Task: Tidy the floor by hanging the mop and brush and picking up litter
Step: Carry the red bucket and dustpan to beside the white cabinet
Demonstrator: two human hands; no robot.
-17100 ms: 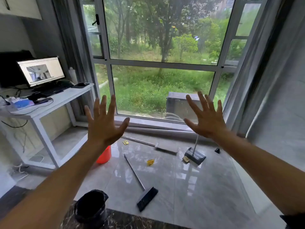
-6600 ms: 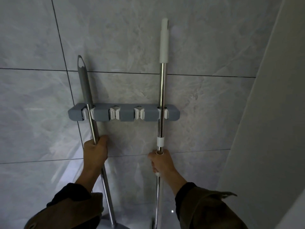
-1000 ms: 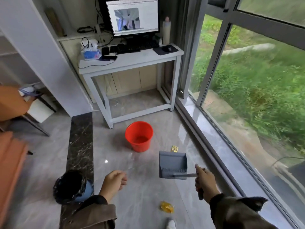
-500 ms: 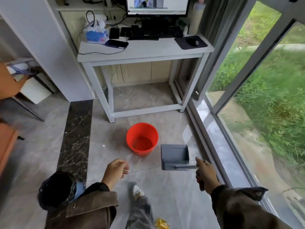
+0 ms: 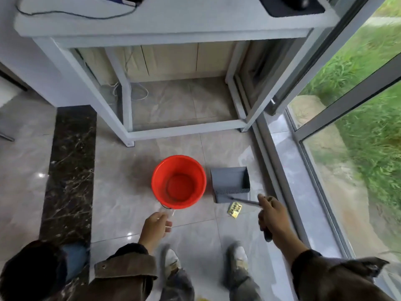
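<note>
1. Currently you have two hands in view, well apart. Your right hand (image 5: 271,216) is clamped round the dark grip of a thin metal handle (image 5: 243,200), which runs forward to one grey plastic dustpan (image 5: 230,181).
2. That dustpan sits low over the glossy tiled floor (image 5: 121,203), just right of the bucket, with its open mouth facing away from you. I cannot tell whether it touches the tiles.
3. Your left hand (image 5: 155,224) hangs near the bucket's near rim with its fingers curled. Something pale and see-through blurs at the fingertips, so I cannot tell whether it grips anything.
4. One round red-orange plastic bucket (image 5: 179,182) stands upright on the floor, between your hands and the desk.
5. Litter counts two pieces. One flat yellow patterned wrapper (image 5: 234,210) lies on the tiles just behind the dustpan, under the metal handle. One yellow scrap (image 5: 202,298) shows between your legs and is cut off by the bottom edge.
6. Your two pale scuffed shoes (image 5: 237,257) are blurred.
7. One black-lined waste bin (image 5: 32,270) sits at lower left, partly hidden by your brown sleeve and cut by the frame.
8. One white metal-framed desk (image 5: 173,25) fills the top, cropped. It carries one dark mouse mat (image 5: 290,5), also cropped, and one black cable (image 5: 76,15).
9. One glass window (image 5: 368,137) runs down your right side.
</note>
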